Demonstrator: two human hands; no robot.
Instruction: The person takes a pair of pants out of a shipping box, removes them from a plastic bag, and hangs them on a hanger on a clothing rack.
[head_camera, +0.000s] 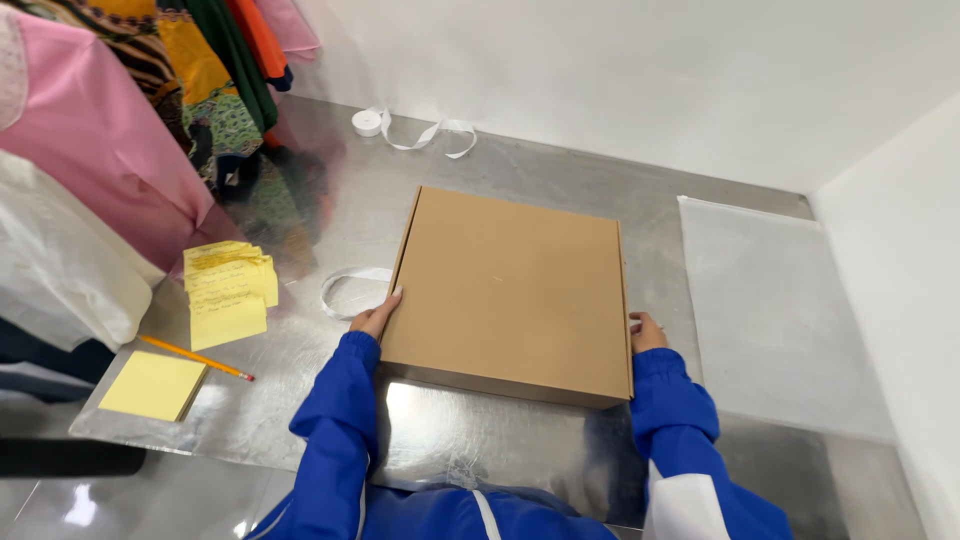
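Observation:
A flat brown cardboard box (510, 290), closed, lies on a shiny metal table (300, 400). My left hand (375, 318) presses against the box's left side near the front corner, fingers flat along the edge. At the right side, near the front right corner, my right hand (646, 332) touches the box, with part of the hand hidden behind it. Both arms wear blue sleeves. The hands hold the box between them.
A loop of white ribbon (345, 290) lies left of the box, a ribbon roll (368, 122) at the back. Yellow written notes (228, 290), a yellow sticky pad (153, 385) and a pencil (195, 357) lie at the left. A translucent bag (770, 310) lies on the right. Clothes (120, 120) hang at the left.

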